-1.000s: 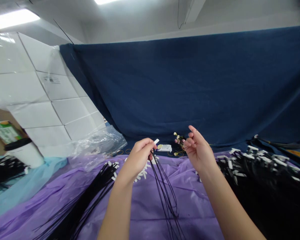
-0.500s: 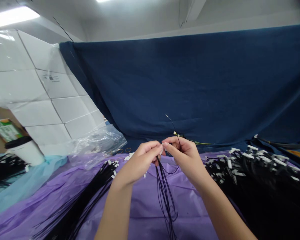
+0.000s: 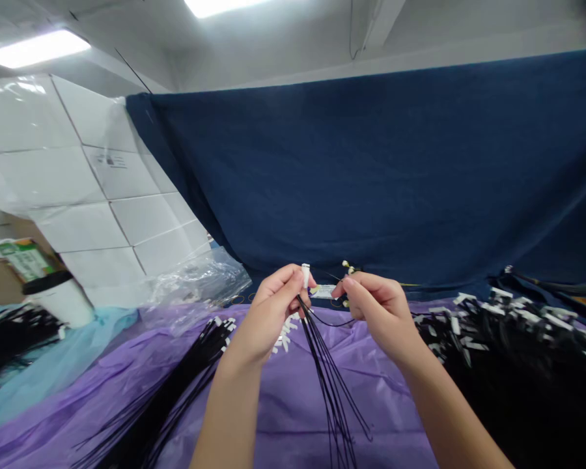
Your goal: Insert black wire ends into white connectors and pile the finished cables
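Basically, it comes down to connector vs wire tip. Left hand (image 3: 278,301) is pinched on the white connector (image 3: 305,273), thumb against fingers, connector sticking up past the fingertips. Its long axis runs close to vertical. Black bundle (image 3: 325,368) hangs below the same hand, fanning near and slightly right over the purple sheet (image 3: 283,397).

Right hand (image 3: 378,309) is just to the right, thumb and fingertips closed on one thin wire (image 3: 331,324). That wire sags in an arc between the two hands, and a short tip (image 3: 331,276) pokes out left from the right hand's pinch, toward the connector. So tip lies roughly crosswise to the connector's axis, at about its height. Any gap is too fine to read against the dark cloth (image 3: 371,163); can't tell if they touch.

Left hand owns the connector; right hand is nearer the wire tip. Judgement: angle between tip and connector is what matters, and both pinches look steady enough to adjust it.
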The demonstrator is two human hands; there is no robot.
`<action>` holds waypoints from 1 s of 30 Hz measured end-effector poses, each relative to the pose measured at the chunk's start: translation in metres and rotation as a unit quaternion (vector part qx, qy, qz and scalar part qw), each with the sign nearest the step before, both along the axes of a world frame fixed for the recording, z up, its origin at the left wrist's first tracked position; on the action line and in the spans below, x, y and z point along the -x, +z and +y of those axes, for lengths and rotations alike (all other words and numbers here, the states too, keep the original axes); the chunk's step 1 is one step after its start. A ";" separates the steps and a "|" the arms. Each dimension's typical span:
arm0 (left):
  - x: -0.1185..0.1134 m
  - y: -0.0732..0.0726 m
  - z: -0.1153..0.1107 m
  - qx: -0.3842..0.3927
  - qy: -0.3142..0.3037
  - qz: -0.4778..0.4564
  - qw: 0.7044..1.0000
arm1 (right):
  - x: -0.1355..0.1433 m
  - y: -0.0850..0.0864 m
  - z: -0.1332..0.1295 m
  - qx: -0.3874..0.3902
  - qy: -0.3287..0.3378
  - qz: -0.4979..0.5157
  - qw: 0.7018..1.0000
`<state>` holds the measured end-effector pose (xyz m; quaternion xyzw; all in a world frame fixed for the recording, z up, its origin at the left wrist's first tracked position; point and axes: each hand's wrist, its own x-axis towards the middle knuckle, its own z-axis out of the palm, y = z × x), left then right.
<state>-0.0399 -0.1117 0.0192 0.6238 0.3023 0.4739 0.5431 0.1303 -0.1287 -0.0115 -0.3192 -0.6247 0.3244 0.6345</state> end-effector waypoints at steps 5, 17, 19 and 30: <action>0.000 0.001 -0.003 0.002 -0.001 -0.020 1.000 | -0.001 -0.005 0.004 -0.022 -0.031 0.032 0.999; -0.002 0.002 -0.006 -0.016 0.008 -0.006 1.000 | -0.003 -0.001 0.000 -0.105 -0.134 -0.071 0.983; -0.002 0.002 -0.005 -0.017 0.015 0.000 1.000 | -0.006 0.000 -0.002 -0.158 -0.174 -0.122 0.964; 0.001 0.000 -0.001 -0.023 0.010 0.033 0.999 | -0.024 0.009 -0.014 -0.324 -0.288 -0.390 0.812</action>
